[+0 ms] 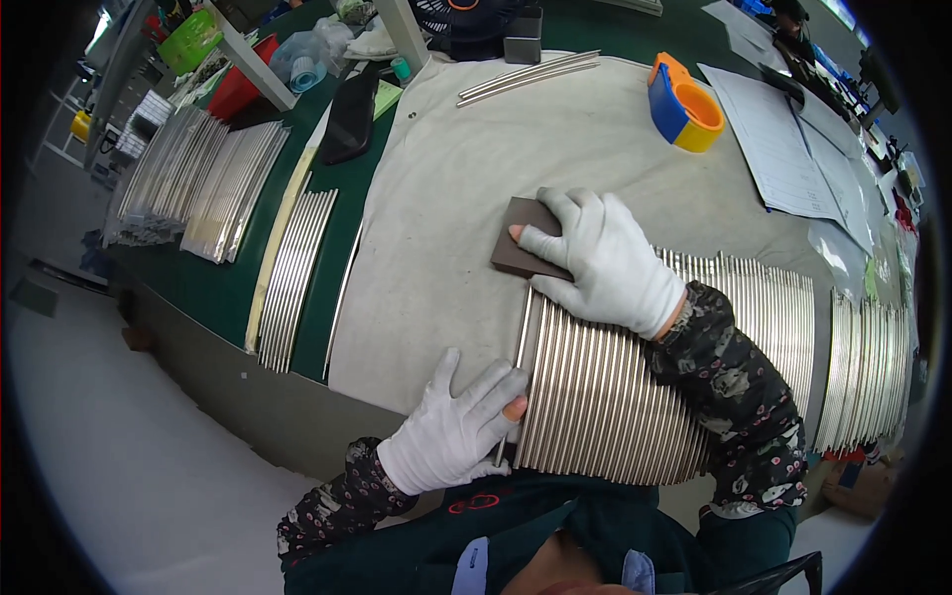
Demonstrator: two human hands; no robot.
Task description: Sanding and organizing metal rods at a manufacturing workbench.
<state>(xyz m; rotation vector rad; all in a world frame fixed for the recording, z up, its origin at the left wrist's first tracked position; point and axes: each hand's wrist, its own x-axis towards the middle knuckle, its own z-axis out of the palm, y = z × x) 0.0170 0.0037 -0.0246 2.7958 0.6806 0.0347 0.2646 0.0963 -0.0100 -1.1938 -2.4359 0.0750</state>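
Note:
My right hand (605, 260), in a white glove with a bare thumb tip, is closed around a brown rectangular block (518, 236). The block rests on the pale cloth at the far end of a single thin metal rod (524, 327). Near that rod's lower end, my left hand (451, 426), also white-gloved with one bare fingertip, has its fingers on it. A wide row of shiny metal rods (605, 397) lies side by side just right of this rod, partly hidden beneath my right forearm.
Bundles of rods (863, 367) lie far right; more rods (297, 268) and plastic-wrapped bundles (233, 188) lie left. A tape dispenser (686, 107), papers (773, 139), a black phone (351, 116) and loose rods (526, 77) are toward the back, with a fan (466, 25) behind.

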